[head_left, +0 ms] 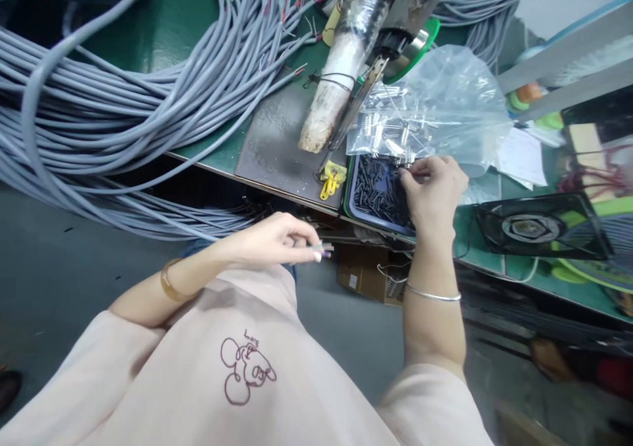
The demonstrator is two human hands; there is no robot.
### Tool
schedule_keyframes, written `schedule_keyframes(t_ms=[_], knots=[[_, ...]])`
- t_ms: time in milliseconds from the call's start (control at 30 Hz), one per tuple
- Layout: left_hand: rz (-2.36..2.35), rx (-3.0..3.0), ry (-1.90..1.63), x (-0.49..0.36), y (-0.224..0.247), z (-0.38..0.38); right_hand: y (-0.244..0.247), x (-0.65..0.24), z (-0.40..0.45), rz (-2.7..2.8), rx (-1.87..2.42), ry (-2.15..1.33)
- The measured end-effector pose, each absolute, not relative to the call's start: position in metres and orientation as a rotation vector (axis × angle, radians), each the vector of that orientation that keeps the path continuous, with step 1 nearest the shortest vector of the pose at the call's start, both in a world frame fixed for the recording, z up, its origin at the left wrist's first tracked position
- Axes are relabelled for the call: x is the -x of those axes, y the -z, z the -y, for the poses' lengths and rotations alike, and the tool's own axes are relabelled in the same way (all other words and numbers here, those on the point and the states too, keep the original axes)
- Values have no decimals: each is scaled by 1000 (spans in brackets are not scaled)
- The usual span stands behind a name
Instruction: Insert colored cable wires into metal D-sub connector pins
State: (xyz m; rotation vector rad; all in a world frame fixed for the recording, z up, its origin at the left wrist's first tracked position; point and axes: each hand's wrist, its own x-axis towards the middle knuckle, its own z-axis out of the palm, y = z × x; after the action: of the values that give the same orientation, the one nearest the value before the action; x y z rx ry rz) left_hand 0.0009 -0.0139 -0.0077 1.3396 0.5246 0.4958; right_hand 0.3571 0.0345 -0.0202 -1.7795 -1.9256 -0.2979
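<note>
The left hand (284,240) was in front of the counter (155,33), above the person's lap, its grip pinching some thin wire ends (326,247) between thumb and fingers; their tips poked out toward the right. The right hand (435,182) reached over the right side of a blue tray (376,222), with thumb and fingertips brought close together at its far corner; I cannot tell whether anything was between them. Short black tubes (368,192) filled much of the tray. Just behind it lay a clear plastic bag (459,109) with small shiny metal pieces (390,142) inside. To the left of the tray, a yellow clip (330,183) lay on a dark board (277,142), below the end of a wrapped white pole (331,96). Farther left, a thick bundle of gray cables (148,103) spread across the counter and hung over its edge. A black fan (529,228) was to the right of the right hand.
</note>
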Motion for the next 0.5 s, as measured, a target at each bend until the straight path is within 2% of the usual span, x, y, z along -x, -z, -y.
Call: schedule_keyframes(t_ms=[233, 367, 500], knots=[[-868, -800, -1087, -13, 27, 5, 12, -338, -14, 1757, 1894, 113], [-937, -697, -1131, -9, 24, 4, 0, -320, -5, 1671, 1871, -96], [-934, -686, -1099, -11, 17, 7, -6, -312, 1, 1603, 1901, 142]])
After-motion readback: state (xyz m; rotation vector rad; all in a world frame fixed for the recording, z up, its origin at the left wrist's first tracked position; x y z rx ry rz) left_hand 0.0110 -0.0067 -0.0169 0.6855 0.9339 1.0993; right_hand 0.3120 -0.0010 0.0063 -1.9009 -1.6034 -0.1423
